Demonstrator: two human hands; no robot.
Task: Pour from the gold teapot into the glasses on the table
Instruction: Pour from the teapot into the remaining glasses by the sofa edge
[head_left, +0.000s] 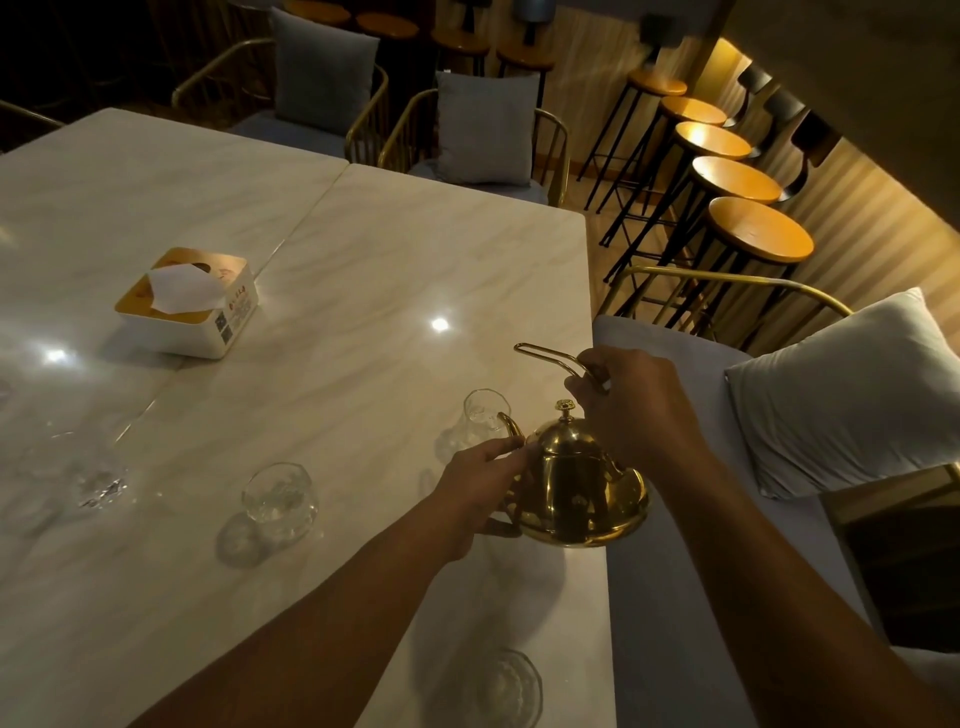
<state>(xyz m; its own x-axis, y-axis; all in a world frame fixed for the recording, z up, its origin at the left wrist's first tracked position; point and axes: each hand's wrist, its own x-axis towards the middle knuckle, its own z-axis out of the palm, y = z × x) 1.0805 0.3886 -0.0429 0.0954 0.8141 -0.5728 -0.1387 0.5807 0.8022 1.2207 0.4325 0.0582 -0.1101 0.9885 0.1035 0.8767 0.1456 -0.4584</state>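
Note:
The gold teapot (576, 483) is near the right edge of the marble table (363, 270), its spout aimed at a clear glass (480, 418) just beyond it. My right hand (631, 400) grips the teapot's wire handle from above. My left hand (480, 486) lies against the pot's left side near the spout base, fingers extended. A second glass (280, 499) stands to the left. A third glass (511, 686) stands at the near edge beside my left forearm. Another glass (101, 483) is faint at the far left.
A white and orange tissue box (187, 301) sits at mid-left on the table. To the right are a grey bench seat (675, 519) and white cushion (852, 389). Gold-framed chairs (483, 130) stand behind the table. A row of round bar stools (758, 234) fills the upper right.

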